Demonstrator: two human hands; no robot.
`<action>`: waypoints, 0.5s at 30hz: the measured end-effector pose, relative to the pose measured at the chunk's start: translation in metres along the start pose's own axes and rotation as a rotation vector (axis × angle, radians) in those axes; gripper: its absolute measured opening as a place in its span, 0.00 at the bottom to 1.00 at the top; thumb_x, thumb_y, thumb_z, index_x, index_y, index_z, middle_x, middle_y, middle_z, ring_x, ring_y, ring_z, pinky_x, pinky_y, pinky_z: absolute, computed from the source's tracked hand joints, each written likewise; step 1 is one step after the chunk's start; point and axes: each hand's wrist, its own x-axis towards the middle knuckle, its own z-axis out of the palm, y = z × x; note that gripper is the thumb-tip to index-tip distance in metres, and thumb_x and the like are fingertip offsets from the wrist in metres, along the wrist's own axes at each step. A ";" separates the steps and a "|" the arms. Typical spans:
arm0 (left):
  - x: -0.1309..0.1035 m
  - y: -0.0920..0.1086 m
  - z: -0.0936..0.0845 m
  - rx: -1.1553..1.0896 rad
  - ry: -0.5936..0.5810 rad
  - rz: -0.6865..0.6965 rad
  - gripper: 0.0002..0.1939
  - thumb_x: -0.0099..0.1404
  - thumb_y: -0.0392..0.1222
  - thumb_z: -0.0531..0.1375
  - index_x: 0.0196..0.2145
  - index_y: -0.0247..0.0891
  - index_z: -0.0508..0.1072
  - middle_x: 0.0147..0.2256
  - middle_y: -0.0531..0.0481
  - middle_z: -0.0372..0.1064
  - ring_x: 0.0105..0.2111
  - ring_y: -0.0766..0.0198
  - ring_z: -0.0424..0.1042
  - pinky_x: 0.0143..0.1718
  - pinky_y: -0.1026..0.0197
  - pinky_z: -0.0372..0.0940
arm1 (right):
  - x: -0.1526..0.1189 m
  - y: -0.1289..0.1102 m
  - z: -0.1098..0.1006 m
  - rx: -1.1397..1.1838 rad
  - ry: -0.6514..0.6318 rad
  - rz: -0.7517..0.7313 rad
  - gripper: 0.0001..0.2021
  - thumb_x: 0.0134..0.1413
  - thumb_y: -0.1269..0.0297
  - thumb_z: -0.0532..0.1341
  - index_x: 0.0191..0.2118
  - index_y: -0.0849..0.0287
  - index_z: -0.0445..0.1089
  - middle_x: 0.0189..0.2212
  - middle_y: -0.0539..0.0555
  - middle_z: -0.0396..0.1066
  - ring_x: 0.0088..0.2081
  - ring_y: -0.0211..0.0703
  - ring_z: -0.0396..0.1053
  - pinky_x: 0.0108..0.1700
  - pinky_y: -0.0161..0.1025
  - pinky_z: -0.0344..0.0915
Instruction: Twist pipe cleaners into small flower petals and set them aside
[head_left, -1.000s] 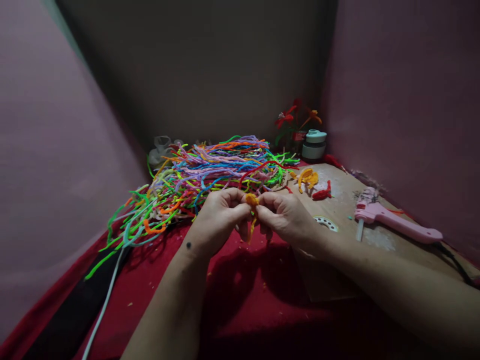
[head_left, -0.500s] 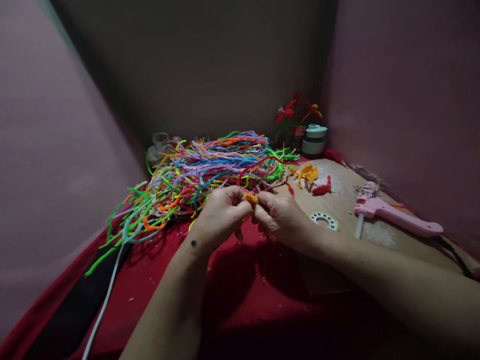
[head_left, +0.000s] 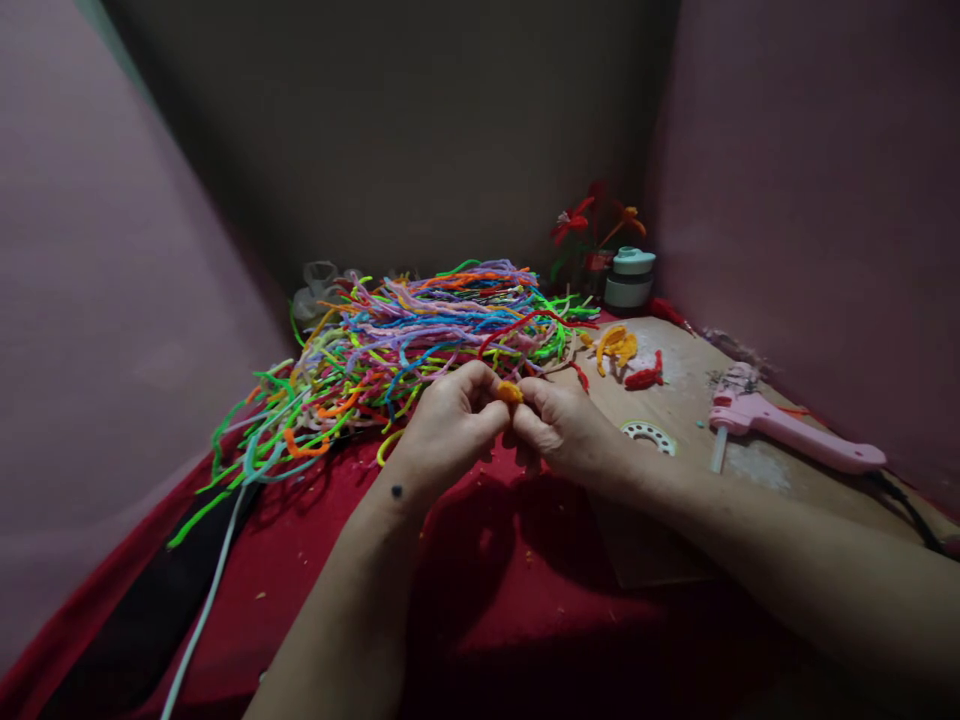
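Between both hands, near the middle of the view, is a small orange fuzzy piece (head_left: 510, 392). My left hand (head_left: 457, 415) pinches it from the left with thumb and forefinger. On its right side, my right hand (head_left: 562, 425) grips it with closed fingertips. The lower part of the piece is hidden by the fingers. Just behind the hands lies a large pile of multicoloured fuzzy stems (head_left: 450, 325). Orange fuzzy pieces (head_left: 617, 345) and a red fuzzy piece (head_left: 645, 374) rest on the cardboard (head_left: 675, 390) at the right.
A pink glue gun (head_left: 795, 430) and a white ring with holes (head_left: 649, 436) lie on the cardboard. Behind stand a mint-lidded container (head_left: 630, 278) and red fuzzy flowers (head_left: 574, 222). A white cable (head_left: 214, 600) crosses the red cloth (head_left: 480, 620) at left.
Both hands have shifted slightly to the right with the orange piece between them. The orange piece now lies more level, and the fingers beneath it are drawn closer together.
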 end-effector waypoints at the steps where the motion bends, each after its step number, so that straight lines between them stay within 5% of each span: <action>1: 0.000 0.000 0.000 -0.004 0.015 0.019 0.04 0.52 0.34 0.55 0.29 0.34 0.68 0.20 0.56 0.63 0.17 0.73 0.60 0.16 0.70 0.57 | 0.000 0.000 0.001 0.035 -0.014 0.003 0.05 0.51 0.74 0.50 0.27 0.61 0.60 0.18 0.47 0.64 0.17 0.30 0.63 0.18 0.27 0.59; 8: 0.000 0.001 -0.004 -0.110 0.132 -0.027 0.07 0.54 0.41 0.59 0.26 0.33 0.69 0.17 0.56 0.61 0.15 0.73 0.58 0.16 0.69 0.53 | 0.004 -0.003 -0.004 0.693 -0.170 0.242 0.05 0.51 0.67 0.57 0.30 0.64 0.66 0.22 0.50 0.68 0.18 0.32 0.65 0.19 0.32 0.65; 15: -0.001 0.002 -0.001 -0.203 0.178 -0.075 0.07 0.52 0.40 0.61 0.23 0.33 0.68 0.17 0.56 0.62 0.15 0.75 0.56 0.16 0.71 0.50 | 0.005 -0.002 -0.005 0.800 -0.141 0.328 0.06 0.47 0.68 0.61 0.26 0.66 0.68 0.20 0.53 0.69 0.17 0.33 0.65 0.18 0.31 0.64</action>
